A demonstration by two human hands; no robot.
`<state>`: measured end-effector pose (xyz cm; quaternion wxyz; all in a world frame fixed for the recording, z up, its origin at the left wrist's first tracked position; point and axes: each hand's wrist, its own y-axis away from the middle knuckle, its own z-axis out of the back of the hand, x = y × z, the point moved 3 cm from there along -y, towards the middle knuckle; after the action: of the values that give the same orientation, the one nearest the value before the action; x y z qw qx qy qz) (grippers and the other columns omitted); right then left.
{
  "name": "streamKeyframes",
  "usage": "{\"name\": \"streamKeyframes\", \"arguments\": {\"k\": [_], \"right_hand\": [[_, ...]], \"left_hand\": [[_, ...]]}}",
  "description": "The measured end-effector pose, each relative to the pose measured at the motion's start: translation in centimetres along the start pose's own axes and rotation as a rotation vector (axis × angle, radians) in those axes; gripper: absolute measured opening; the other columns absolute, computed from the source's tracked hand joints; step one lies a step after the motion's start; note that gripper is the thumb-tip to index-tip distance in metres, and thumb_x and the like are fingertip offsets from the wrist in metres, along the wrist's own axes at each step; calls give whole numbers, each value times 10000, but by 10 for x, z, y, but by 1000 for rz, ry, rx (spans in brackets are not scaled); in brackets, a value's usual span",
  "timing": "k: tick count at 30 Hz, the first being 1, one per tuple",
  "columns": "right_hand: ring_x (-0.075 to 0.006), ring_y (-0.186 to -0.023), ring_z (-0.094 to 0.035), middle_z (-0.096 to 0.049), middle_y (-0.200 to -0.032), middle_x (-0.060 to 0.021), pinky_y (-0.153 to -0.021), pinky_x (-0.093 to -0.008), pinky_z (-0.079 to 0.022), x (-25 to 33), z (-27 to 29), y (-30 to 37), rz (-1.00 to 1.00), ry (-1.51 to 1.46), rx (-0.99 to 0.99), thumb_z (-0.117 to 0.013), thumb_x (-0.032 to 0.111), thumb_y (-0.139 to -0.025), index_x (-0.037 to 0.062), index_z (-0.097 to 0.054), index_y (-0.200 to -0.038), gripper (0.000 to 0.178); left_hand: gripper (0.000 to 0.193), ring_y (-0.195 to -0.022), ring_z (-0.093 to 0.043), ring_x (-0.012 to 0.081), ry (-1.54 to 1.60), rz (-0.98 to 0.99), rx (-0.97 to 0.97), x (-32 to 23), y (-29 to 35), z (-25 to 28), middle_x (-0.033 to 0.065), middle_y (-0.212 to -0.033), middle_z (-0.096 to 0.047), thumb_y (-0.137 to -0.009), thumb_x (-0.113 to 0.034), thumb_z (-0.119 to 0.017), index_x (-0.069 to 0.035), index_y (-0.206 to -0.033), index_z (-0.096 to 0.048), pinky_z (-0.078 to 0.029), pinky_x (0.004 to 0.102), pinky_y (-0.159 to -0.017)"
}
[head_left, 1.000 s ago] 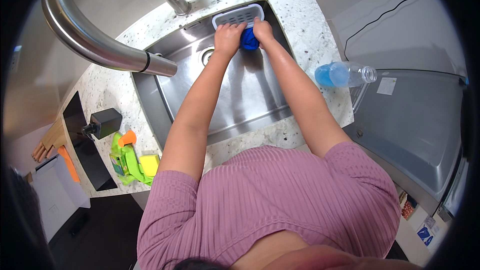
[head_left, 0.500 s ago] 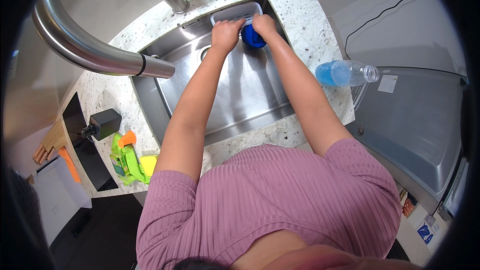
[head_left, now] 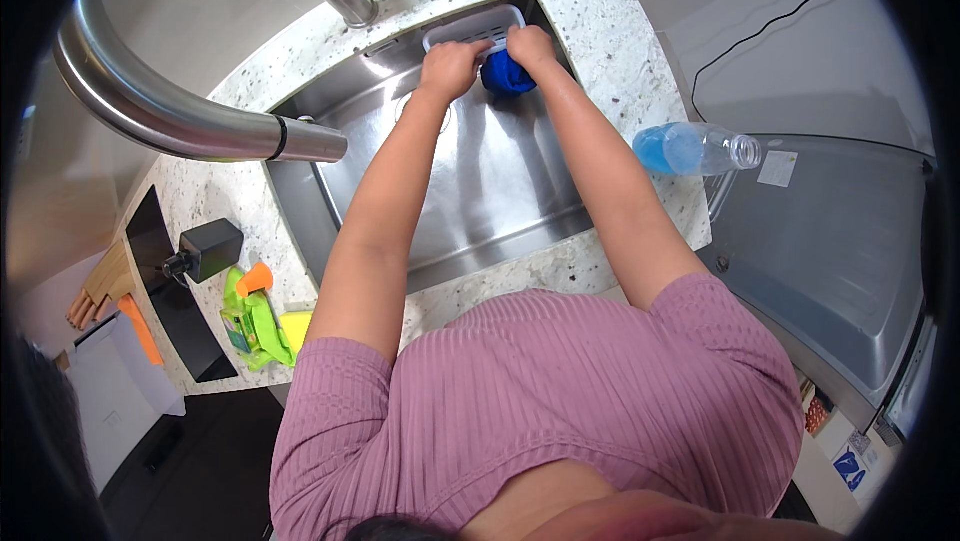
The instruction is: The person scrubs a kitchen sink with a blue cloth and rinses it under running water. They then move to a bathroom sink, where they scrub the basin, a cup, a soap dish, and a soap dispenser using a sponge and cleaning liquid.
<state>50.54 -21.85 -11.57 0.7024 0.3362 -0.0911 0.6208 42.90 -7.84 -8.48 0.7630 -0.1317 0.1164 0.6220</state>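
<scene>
At the far side of the steel sink (head_left: 480, 176), a white slotted plastic basket (head_left: 470, 25) rests against the back wall. My left hand (head_left: 450, 69) is closed over the near rim of this basket, its thumb pointing right along the edge. Closed at the basket's right front corner is my right hand (head_left: 533, 45). A bunched blue cloth (head_left: 507, 75) lies below the rim, between my hands and close to my right wrist. My fingertips are partly hidden behind the hands.
A curved steel faucet (head_left: 190, 116) reaches over the sink's left side. On the right counter lies a clear bottle with blue liquid (head_left: 690, 149). A black dispenser (head_left: 210, 249), an orange cup (head_left: 256, 279), a green packet (head_left: 262, 326) and a yellow sponge (head_left: 296, 328) are at left.
Both hands stay at the basket with almost no shift. The blue cloth shows slightly more between them. The whole view has moved a little.
</scene>
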Motion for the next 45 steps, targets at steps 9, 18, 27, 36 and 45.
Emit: {"name": "streamKeyframes", "arguments": {"k": [9, 18, 27, 36, 45], "right_hand": [[-425, -983, -598, -616, -993, -298, -891, -458, -459, -2, 3, 22, 0, -45, -78, -438, 338, -863, -51, -667, -922, 455], [-419, -979, -598, -610, -978, -308, -883, -453, -458, 1, 11, -6, 105, 32, -35, -431, 316, -867, -70, -662, -905, 451], [-405, -996, -596, -615, -1027, -271, -889, -442, -459, 4, 15, 0, 108, 102, -21, -410, 312, -871, -46, -671, -911, 445], [-398, -957, -618, -630, -1014, -252, -863, -454, -476, 18, 22, 15, 49, 122, -77, -407, 258, -867, -16, -685, -921, 394], [-355, -998, -612, -617, -1050, -243, -888, -431, -464, 16, 7, -18, 363, 476, 98, -437, 196, -827, -1, -688, -943, 340]], "left_hand": [[280, -757, -646, 297, -68, -50, -116, -4, 15, -10, 111, -824, -677, -833, -195, -589, -223, -1108, -635, -501, 415, -670], [285, -753, -643, 310, -52, -24, -32, -8, -3, 18, 132, -812, -667, -833, -244, -586, -266, -1113, -634, -506, 433, -655], [309, -791, -638, 320, -44, 14, -5, -11, -3, 21, 127, -831, -671, -838, -241, -583, -286, -1142, -623, -504, 440, -685], [322, -787, -637, 320, 10, 65, 1, -6, 0, 22, 114, -845, -671, -841, -230, -568, -300, -1151, -617, -504, 447, -682], [342, -809, -634, 317, -13, 5, 38, -1, -5, 20, 112, -853, -671, -842, -278, -570, -333, -1179, -588, -504, 441, -697]]}}
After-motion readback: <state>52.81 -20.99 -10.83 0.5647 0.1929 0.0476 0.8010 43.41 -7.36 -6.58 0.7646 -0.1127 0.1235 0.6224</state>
